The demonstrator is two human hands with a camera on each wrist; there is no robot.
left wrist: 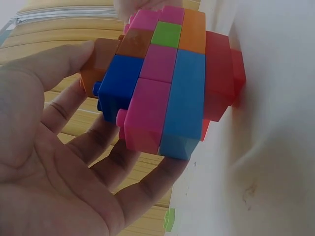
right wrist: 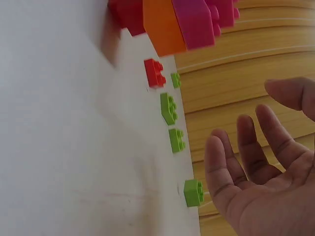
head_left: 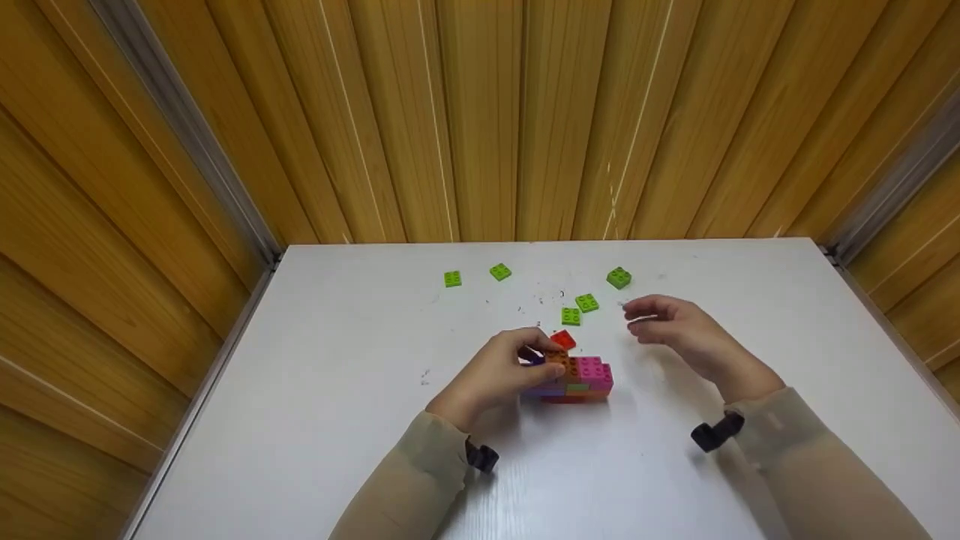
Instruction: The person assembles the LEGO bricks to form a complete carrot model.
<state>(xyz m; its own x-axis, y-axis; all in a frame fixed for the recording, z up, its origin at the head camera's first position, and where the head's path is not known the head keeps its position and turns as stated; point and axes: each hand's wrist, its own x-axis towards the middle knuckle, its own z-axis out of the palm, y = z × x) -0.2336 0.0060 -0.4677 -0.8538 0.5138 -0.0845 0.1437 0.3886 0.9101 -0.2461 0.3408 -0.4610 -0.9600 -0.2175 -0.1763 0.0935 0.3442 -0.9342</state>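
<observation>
A stack of joined toy building bricks (head_left: 592, 386), in pink, brown, blue, orange and red layers, stands on the white table. My left hand (head_left: 491, 375) grips its left part. In the left wrist view the thumb lies on an upper brown brick (left wrist: 102, 55), and the fingers curl round the far side. Red bricks (left wrist: 219, 78) form the underside. My right hand (head_left: 679, 334) is held above the table to the right of the stack, fingers loosely bent, holding nothing. Behind the stack lies a loose red brick (head_left: 563, 340), close to the left fingertips.
Two flat green bricks (head_left: 571, 316) lie beyond the red one. Farther back are a flat green brick (head_left: 452, 279), another green brick (head_left: 500, 271) and a taller green brick (head_left: 619, 277). A wood-patterned wall (head_left: 480, 120) rises at the table's back edge.
</observation>
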